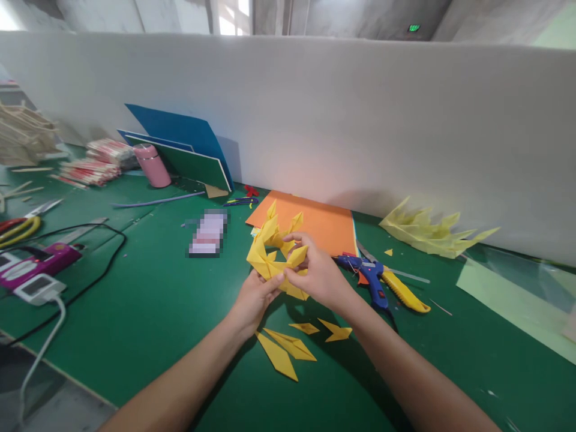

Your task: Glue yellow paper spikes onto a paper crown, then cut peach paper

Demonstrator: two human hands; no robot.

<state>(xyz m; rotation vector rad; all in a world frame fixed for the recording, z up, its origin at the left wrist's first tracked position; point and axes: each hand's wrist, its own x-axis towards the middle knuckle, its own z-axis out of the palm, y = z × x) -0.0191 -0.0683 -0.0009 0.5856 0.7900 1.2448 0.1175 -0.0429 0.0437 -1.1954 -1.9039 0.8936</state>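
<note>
Both hands hold a ring-shaped yellow folded-paper crown (260,251) above the green table. My left hand (256,297) grips its lower rim from below, thumb on the front. My right hand (312,267) pinches a pointed piece at the crown's right side, fingers curled over it; part of the crown is hidden behind these fingers. On the table beneath lie several loose folded yellow paper pieces, among them a long kite-shaped piece (279,357), a small diamond (305,328) and a forked piece (335,331).
Right of my hands lie a blue glue gun (371,279) and a yellow utility knife (407,292). Orange paper (328,219) lies behind them, a pale yellow paper crown (423,231) further right. A phone (209,232), pink bottle (153,165), scissors (27,228) and purple power strip (45,264) are left.
</note>
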